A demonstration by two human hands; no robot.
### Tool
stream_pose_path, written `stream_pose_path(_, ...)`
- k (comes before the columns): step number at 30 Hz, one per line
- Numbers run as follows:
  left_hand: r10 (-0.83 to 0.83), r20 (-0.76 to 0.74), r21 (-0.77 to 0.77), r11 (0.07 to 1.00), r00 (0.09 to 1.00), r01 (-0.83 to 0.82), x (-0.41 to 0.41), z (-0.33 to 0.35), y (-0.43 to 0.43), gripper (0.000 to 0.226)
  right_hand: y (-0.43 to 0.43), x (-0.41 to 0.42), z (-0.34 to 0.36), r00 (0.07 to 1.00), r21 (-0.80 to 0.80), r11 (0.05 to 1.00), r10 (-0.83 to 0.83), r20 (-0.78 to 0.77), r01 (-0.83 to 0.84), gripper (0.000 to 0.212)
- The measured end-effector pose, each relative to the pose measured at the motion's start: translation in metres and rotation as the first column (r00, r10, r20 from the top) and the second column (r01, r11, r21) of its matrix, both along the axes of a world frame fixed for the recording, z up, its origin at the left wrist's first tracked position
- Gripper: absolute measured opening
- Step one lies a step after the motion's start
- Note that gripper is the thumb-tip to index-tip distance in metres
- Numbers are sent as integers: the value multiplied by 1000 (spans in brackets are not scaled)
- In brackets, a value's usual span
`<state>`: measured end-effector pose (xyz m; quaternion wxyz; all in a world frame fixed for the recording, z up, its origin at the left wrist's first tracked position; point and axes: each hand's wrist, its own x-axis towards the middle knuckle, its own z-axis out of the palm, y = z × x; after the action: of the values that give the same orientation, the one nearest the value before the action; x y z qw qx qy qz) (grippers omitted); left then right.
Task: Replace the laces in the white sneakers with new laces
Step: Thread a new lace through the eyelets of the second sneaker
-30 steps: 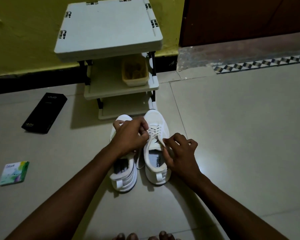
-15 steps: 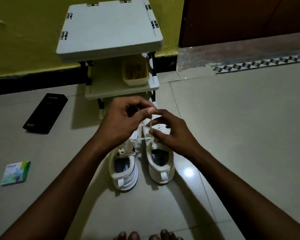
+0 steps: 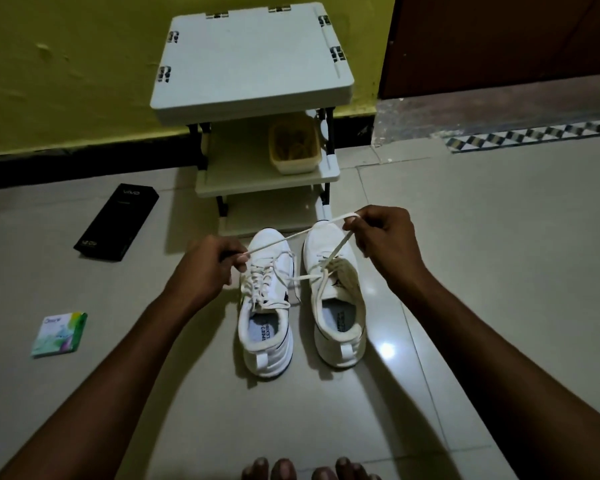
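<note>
Two white sneakers stand side by side on the tiled floor, toes pointing away from me. The left sneaker (image 3: 265,306) is still laced. The right sneaker (image 3: 336,292) has its lace (image 3: 291,237) partly pulled out. My left hand (image 3: 210,268) pinches one end of that lace left of the shoes. My right hand (image 3: 383,240) pinches the lace further along, above the right shoe's toe. The lace runs taut between my hands, then down from the right hand into the right shoe's eyelets.
A white plastic shelf rack (image 3: 253,60) stands against the yellow wall behind the shoes, with a small tub (image 3: 295,147) on its middle shelf. A black box (image 3: 116,221) and a small green packet (image 3: 59,334) lie on the floor to the left. My toes (image 3: 309,469) show at the bottom.
My hands were close together above the right shoe; they have spread apart, the left moving left and the right moving right, drawing more lace out of the right sneaker.
</note>
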<state>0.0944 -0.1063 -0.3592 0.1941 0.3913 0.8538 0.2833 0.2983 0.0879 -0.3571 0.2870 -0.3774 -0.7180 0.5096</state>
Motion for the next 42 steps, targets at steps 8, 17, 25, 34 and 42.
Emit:
stream_pose_path(8,78,4,184,980,997,-77,25,8,19,15,-7,7,-15,984,26,993,-115,139,112,27)
stream_pose_path(17,35,544,248,947,838,-201,79,0,64,7,-29,28,-35,913,204,957,111,393,-204,29)
stream_pose_path(25,119,333,127,977,935,-169,97,-20,80,24,-17,38,-53,960,119,989,56,273,-91,16)
stream_pose_path(34,46,330,137,986,943,-96,100,-27,86,1,-11,44,-69,999,-249,969,-1,48,13,15)
stream_pose_path(42,13,238,104,994,971,-39,104,-30,90,16,-10,43,-74,1000,-312,950,-15,17,20,16)
